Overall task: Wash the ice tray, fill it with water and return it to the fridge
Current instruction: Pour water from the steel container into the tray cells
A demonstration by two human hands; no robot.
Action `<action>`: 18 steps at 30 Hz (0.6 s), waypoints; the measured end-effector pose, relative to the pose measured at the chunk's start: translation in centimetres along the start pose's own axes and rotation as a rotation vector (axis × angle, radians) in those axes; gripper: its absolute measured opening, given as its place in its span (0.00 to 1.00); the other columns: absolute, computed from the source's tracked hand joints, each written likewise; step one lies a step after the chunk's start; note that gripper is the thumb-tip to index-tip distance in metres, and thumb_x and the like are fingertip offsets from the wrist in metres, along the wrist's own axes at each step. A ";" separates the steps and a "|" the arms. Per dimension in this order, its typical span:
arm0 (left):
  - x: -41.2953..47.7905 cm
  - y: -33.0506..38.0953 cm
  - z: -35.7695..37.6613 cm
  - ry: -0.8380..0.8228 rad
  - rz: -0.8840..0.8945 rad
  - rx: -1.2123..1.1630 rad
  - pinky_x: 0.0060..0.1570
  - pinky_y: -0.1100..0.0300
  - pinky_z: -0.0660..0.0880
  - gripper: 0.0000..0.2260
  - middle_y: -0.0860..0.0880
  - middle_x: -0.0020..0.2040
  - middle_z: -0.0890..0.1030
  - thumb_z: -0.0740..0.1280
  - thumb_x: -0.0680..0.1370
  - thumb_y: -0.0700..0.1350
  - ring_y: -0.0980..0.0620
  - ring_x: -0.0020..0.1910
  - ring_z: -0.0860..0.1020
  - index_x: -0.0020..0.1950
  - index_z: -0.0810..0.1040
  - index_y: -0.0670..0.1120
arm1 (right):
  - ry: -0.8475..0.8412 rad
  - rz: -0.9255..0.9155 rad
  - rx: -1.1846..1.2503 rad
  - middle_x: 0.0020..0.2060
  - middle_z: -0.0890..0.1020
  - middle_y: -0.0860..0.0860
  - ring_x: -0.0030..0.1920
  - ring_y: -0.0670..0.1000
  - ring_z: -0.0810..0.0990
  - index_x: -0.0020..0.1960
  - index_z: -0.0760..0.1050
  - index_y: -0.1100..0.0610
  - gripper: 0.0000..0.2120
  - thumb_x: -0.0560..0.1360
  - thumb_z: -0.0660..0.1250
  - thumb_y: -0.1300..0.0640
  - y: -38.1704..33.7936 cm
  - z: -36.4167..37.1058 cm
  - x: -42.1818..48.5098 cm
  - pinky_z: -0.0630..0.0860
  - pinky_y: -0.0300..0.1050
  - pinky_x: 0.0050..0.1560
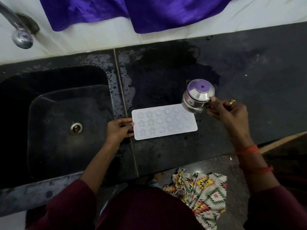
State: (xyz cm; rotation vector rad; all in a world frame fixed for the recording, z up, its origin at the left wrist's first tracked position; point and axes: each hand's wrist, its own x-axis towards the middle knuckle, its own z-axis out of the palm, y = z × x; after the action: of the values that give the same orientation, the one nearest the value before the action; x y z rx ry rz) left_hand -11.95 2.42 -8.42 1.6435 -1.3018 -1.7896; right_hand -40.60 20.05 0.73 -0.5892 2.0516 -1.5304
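Head view. White tray (164,122) lies flat on the dark counter (257,77), at centre. Left hand (119,128), at the tray's 9 o'clock, pinches its short edge. Right hand (230,112), at 3 o'clock, grasps the handle of a steel pot (197,97), tilted over the tray's 2 o'clock corner. Sink (66,122) at 9 o'clock; tap (18,30) at 10 o'clock.

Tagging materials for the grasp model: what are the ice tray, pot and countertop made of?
The ice tray is milky, translucent white with a matte look: silicone or soft plastic, cannot tell which. The pot is polished metal, likely stainless steel; it mirrors the purple cloth. The countertop looks like dark polished stone, perhaps granite: smooth slabs with a joint line.
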 end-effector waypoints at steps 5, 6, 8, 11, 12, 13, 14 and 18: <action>0.1 -0.2 0.0 -0.001 -0.005 -0.010 0.35 0.61 0.83 0.06 0.43 0.43 0.85 0.71 0.78 0.33 0.55 0.34 0.85 0.55 0.83 0.38 | -0.005 0.005 -0.092 0.43 0.87 0.56 0.44 0.52 0.88 0.49 0.84 0.63 0.18 0.75 0.73 0.46 0.5 -2.3 -1.0 0.83 0.39 0.46; 0.1 -0.2 0.0 -0.002 -0.003 -0.009 0.36 0.61 0.83 0.06 0.43 0.43 0.85 0.72 0.78 0.34 0.55 0.34 0.85 0.55 0.83 0.38 | -0.013 0.011 -0.103 0.42 0.87 0.56 0.44 0.53 0.88 0.48 0.84 0.63 0.19 0.74 0.73 0.46 0.6 -2.6 -1.1 0.83 0.40 0.46; 0.0 -0.2 -0.1 -0.005 0.001 -0.018 0.35 0.62 0.83 0.06 0.44 0.44 0.85 0.72 0.78 0.34 0.56 0.34 0.85 0.54 0.83 0.39 | -0.023 0.029 -0.127 0.41 0.88 0.54 0.45 0.53 0.87 0.46 0.84 0.60 0.18 0.73 0.73 0.44 0.6 -3.0 -1.2 0.83 0.41 0.47; -0.2 -0.2 -0.1 -0.003 0.007 -0.029 0.37 0.61 0.84 0.05 0.44 0.44 0.86 0.72 0.78 0.34 0.56 0.35 0.85 0.53 0.83 0.40 | -0.031 0.057 -0.196 0.40 0.88 0.53 0.44 0.53 0.87 0.42 0.85 0.57 0.16 0.72 0.74 0.43 0.4 -3.5 -1.1 0.82 0.52 0.54; -0.2 -0.3 -0.2 -0.002 0.008 -0.032 0.38 0.61 0.84 0.05 0.44 0.43 0.86 0.72 0.78 0.34 0.56 0.35 0.86 0.53 0.84 0.40 | -0.041 0.058 -0.225 0.39 0.88 0.54 0.44 0.53 0.87 0.42 0.85 0.57 0.16 0.73 0.74 0.43 0.2 -3.7 -1.0 0.82 0.54 0.55; -0.2 -0.3 -0.3 -0.003 0.008 -0.037 0.39 0.61 0.84 0.05 0.44 0.43 0.86 0.73 0.77 0.35 0.55 0.36 0.86 0.52 0.84 0.41 | -0.050 0.057 -0.254 0.39 0.88 0.54 0.43 0.53 0.87 0.42 0.85 0.57 0.16 0.73 0.74 0.43 0.0 -3.8 -1.1 0.82 0.55 0.56; -0.1 -0.3 -0.3 -0.002 0.008 -0.040 0.39 0.61 0.84 0.05 0.45 0.42 0.86 0.73 0.77 0.35 0.55 0.36 0.86 0.51 0.84 0.41 | -0.055 0.050 -0.285 0.38 0.87 0.53 0.42 0.51 0.87 0.43 0.85 0.58 0.17 0.73 0.74 0.43 -0.2 -3.9 -1.1 0.82 0.54 0.55; 0.0 -0.6 -0.6 0.018 0.008 -0.045 0.39 0.63 0.83 0.06 0.47 0.40 0.86 0.74 0.76 0.34 0.56 0.36 0.86 0.50 0.84 0.44 | -0.076 0.038 -0.385 0.34 0.87 0.47 0.38 0.44 0.86 0.42 0.86 0.54 0.16 0.72 0.73 0.41 -0.8 -4.2 -1.0 0.81 0.37 0.44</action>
State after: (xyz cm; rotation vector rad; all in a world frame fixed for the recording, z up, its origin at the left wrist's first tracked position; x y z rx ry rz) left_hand -11.21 2.51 -8.86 1.6238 -1.2497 -1.7826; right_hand -42.41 23.63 2.60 -0.7323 2.2985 -1.0769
